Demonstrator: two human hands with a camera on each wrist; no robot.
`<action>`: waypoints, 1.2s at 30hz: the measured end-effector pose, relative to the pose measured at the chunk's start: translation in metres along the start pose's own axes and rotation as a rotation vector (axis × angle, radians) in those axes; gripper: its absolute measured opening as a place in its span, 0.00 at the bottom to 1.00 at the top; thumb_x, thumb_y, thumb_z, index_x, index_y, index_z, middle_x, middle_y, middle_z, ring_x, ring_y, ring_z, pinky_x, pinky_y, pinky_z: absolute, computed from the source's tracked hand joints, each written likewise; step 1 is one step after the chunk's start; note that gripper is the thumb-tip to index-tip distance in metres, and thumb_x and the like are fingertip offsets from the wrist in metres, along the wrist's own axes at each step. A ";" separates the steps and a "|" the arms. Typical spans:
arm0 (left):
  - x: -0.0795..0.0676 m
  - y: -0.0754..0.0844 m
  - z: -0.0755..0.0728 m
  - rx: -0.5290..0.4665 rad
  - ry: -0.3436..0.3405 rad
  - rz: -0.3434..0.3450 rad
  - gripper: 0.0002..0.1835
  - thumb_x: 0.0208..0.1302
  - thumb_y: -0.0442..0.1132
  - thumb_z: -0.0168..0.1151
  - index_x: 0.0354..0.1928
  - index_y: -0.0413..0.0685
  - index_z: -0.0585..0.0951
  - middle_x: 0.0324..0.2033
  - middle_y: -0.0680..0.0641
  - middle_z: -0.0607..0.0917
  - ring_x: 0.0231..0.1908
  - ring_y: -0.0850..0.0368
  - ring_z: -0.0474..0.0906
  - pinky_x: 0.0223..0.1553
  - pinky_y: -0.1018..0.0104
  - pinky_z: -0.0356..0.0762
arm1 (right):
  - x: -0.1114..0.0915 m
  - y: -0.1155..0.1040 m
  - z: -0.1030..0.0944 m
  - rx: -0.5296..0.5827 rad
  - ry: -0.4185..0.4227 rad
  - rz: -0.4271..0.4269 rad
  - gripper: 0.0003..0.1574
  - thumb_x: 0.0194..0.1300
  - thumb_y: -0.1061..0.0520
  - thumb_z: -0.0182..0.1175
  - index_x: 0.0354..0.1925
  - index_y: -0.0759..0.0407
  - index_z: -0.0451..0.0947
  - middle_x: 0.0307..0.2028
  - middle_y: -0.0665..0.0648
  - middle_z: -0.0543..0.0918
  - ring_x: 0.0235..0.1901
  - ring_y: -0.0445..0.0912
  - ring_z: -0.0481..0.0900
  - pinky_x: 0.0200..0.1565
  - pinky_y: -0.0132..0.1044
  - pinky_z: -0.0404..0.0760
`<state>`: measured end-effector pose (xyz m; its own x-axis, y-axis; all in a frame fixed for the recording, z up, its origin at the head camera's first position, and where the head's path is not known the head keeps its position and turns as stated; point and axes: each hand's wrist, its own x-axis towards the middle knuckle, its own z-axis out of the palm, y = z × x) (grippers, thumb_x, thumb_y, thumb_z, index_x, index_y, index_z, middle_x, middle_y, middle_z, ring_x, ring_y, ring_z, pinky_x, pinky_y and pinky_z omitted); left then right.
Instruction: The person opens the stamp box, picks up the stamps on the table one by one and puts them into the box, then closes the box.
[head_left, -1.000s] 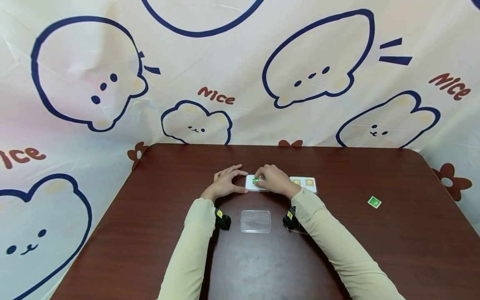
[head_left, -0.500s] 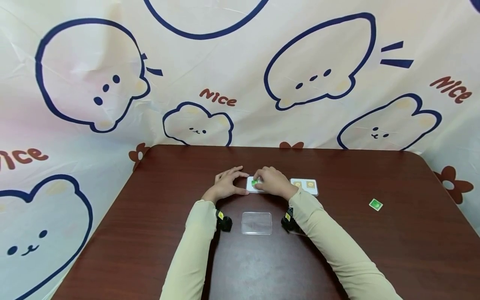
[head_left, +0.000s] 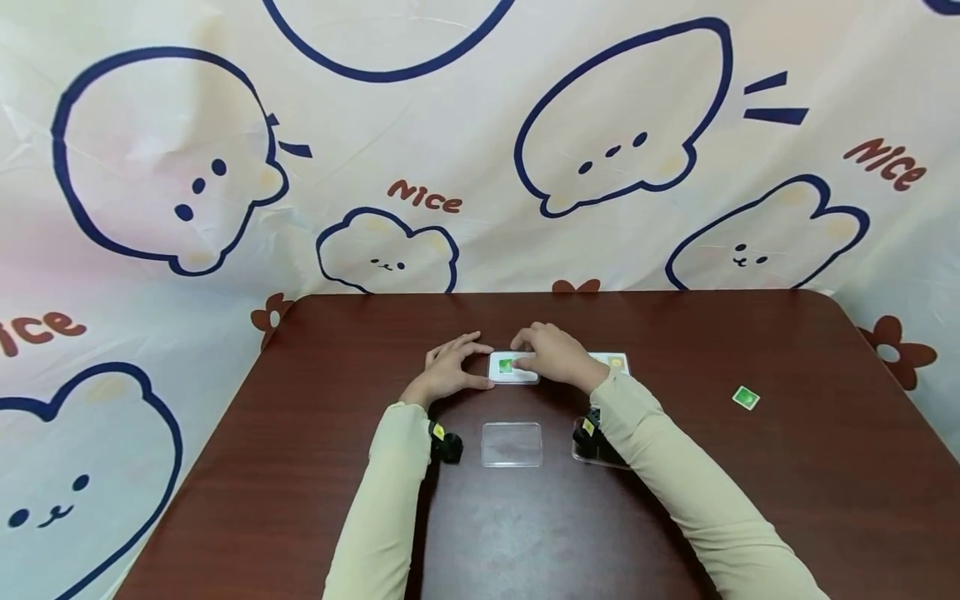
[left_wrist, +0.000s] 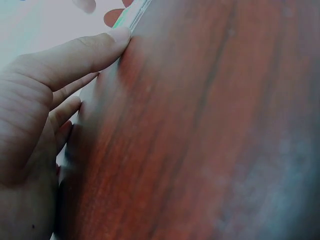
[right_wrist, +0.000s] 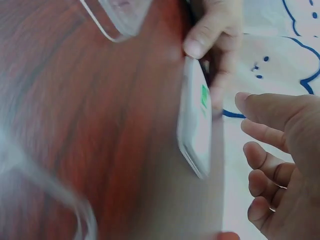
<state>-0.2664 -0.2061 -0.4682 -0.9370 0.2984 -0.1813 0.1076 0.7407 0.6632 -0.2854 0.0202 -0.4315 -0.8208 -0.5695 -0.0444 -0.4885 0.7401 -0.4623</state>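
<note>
In the head view a flat white case [head_left: 497, 377] lies toward the far side of the table, with a small green square card [head_left: 506, 366] on it. My left hand [head_left: 445, 372] holds the case's left end between thumb and index finger; its thumb touches the near edge in the left wrist view. My right hand [head_left: 557, 357] hovers over the case's right side. Its fingers are loosely bent and apart from the case in the right wrist view, with nothing between them. Partly behind that hand is a second white case [head_left: 619, 362] bearing yellowish squares.
A clear plastic lid [head_left: 512, 445] lies on the brown table [head_left: 300, 467] between the forearms. Another clear lid [head_left: 600, 457] is partly covered by the right wrist camera. A loose green card [head_left: 746, 397] lies to the right. A printed cloth [head_left: 495, 242] hangs behind the table.
The right hand's fingers have let go of the green card and moved right, leaving the card in plain sight on the white case. The left hand stays at the case's left end.
</note>
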 end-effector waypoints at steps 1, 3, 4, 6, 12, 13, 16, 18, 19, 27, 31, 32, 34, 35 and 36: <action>0.000 0.000 0.000 -0.002 0.003 -0.002 0.34 0.54 0.53 0.71 0.64 0.61 0.74 0.75 0.55 0.55 0.75 0.49 0.44 0.68 0.45 0.37 | -0.003 0.001 -0.004 0.011 0.002 -0.002 0.21 0.65 0.48 0.63 0.52 0.57 0.80 0.43 0.56 0.80 0.42 0.47 0.76 0.44 0.42 0.77; -0.001 -0.001 0.000 -0.013 0.007 -0.002 0.33 0.54 0.53 0.71 0.64 0.61 0.74 0.75 0.55 0.55 0.75 0.48 0.44 0.68 0.44 0.37 | -0.010 0.005 -0.011 0.033 0.008 0.004 0.20 0.65 0.49 0.62 0.52 0.58 0.80 0.42 0.56 0.79 0.40 0.47 0.75 0.41 0.40 0.76; -0.001 -0.001 0.000 -0.020 0.006 -0.002 0.33 0.54 0.52 0.72 0.64 0.61 0.74 0.75 0.55 0.55 0.75 0.48 0.44 0.68 0.44 0.36 | -0.015 0.008 -0.014 0.044 0.012 0.006 0.20 0.65 0.50 0.62 0.52 0.58 0.80 0.41 0.56 0.79 0.40 0.47 0.75 0.41 0.40 0.76; -0.001 -0.001 0.000 -0.031 0.002 0.001 0.34 0.53 0.52 0.72 0.64 0.61 0.74 0.75 0.55 0.55 0.75 0.48 0.43 0.68 0.44 0.36 | -0.023 0.015 -0.018 0.062 0.018 0.016 0.19 0.65 0.51 0.62 0.51 0.59 0.80 0.41 0.57 0.78 0.39 0.47 0.74 0.40 0.40 0.76; -0.002 0.000 0.000 -0.037 -0.006 0.010 0.34 0.54 0.50 0.72 0.64 0.59 0.74 0.75 0.54 0.55 0.76 0.47 0.43 0.68 0.44 0.35 | -0.048 0.040 -0.025 0.083 0.037 0.027 0.20 0.64 0.49 0.64 0.50 0.59 0.80 0.42 0.57 0.79 0.41 0.48 0.76 0.43 0.41 0.78; -0.002 -0.001 0.000 -0.035 -0.006 0.011 0.34 0.54 0.50 0.72 0.64 0.59 0.74 0.75 0.54 0.55 0.76 0.48 0.43 0.68 0.44 0.35 | -0.052 0.044 -0.027 0.085 0.040 0.027 0.20 0.64 0.49 0.64 0.50 0.59 0.80 0.42 0.57 0.79 0.42 0.48 0.76 0.45 0.42 0.78; -0.002 -0.002 0.000 -0.031 -0.008 0.013 0.34 0.53 0.51 0.72 0.64 0.59 0.74 0.75 0.54 0.55 0.76 0.47 0.43 0.68 0.44 0.36 | -0.066 0.055 -0.035 0.086 0.052 0.039 0.21 0.64 0.49 0.64 0.50 0.60 0.80 0.43 0.58 0.80 0.44 0.49 0.76 0.47 0.45 0.78; -0.001 -0.002 0.000 -0.034 -0.009 0.016 0.34 0.53 0.51 0.72 0.64 0.59 0.73 0.75 0.54 0.55 0.76 0.48 0.43 0.68 0.44 0.35 | -0.075 0.062 -0.042 0.078 0.067 0.045 0.20 0.63 0.50 0.64 0.50 0.61 0.80 0.43 0.59 0.80 0.43 0.49 0.77 0.45 0.44 0.78; -0.001 -0.002 0.000 -0.034 -0.007 0.019 0.34 0.53 0.51 0.72 0.64 0.59 0.73 0.75 0.54 0.55 0.75 0.48 0.44 0.68 0.44 0.35 | -0.080 0.066 -0.046 0.070 0.075 0.049 0.20 0.63 0.51 0.64 0.49 0.61 0.81 0.42 0.59 0.80 0.42 0.50 0.77 0.44 0.43 0.78; 0.000 -0.001 0.000 -0.013 -0.014 0.020 0.34 0.54 0.52 0.71 0.65 0.60 0.73 0.75 0.54 0.54 0.75 0.47 0.44 0.68 0.43 0.36 | -0.127 0.103 -0.065 0.083 0.137 0.138 0.19 0.63 0.54 0.64 0.49 0.63 0.80 0.38 0.59 0.79 0.39 0.49 0.73 0.40 0.40 0.72; 0.000 0.000 -0.001 -0.022 -0.005 0.022 0.34 0.54 0.51 0.71 0.64 0.59 0.73 0.75 0.53 0.54 0.75 0.46 0.44 0.68 0.43 0.36 | -0.150 0.121 -0.068 0.101 0.173 0.209 0.20 0.64 0.51 0.64 0.50 0.62 0.79 0.38 0.59 0.78 0.40 0.50 0.72 0.41 0.42 0.71; -0.001 0.001 -0.001 -0.025 -0.005 0.024 0.34 0.54 0.50 0.71 0.64 0.59 0.73 0.75 0.53 0.54 0.75 0.46 0.44 0.68 0.43 0.35 | -0.155 0.125 -0.069 0.104 0.181 0.228 0.21 0.64 0.50 0.64 0.50 0.62 0.79 0.38 0.59 0.77 0.40 0.50 0.72 0.41 0.42 0.71; -0.001 0.001 -0.001 -0.021 -0.006 0.022 0.34 0.54 0.51 0.71 0.65 0.59 0.73 0.75 0.53 0.54 0.75 0.46 0.44 0.68 0.43 0.35 | -0.165 0.133 -0.070 0.110 0.190 0.266 0.21 0.64 0.49 0.63 0.50 0.62 0.79 0.38 0.58 0.77 0.39 0.50 0.71 0.40 0.41 0.71; -0.001 0.001 -0.001 -0.017 -0.008 0.022 0.34 0.55 0.51 0.71 0.65 0.59 0.73 0.75 0.53 0.54 0.75 0.46 0.44 0.68 0.43 0.35 | -0.170 0.136 -0.070 0.110 0.195 0.281 0.22 0.64 0.48 0.63 0.50 0.62 0.79 0.38 0.58 0.77 0.38 0.50 0.72 0.39 0.40 0.71; -0.001 0.001 -0.001 -0.014 -0.009 0.020 0.34 0.55 0.51 0.71 0.65 0.59 0.73 0.76 0.53 0.54 0.75 0.46 0.44 0.68 0.43 0.35 | -0.174 0.139 -0.070 0.110 0.197 0.294 0.23 0.64 0.48 0.63 0.50 0.62 0.79 0.38 0.59 0.77 0.38 0.50 0.72 0.38 0.40 0.71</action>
<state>-0.2657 -0.2066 -0.4667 -0.9317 0.3184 -0.1746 0.1215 0.7263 0.6765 -0.2311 0.2472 -0.4262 -0.9678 -0.2506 -0.0233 -0.1973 0.8131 -0.5476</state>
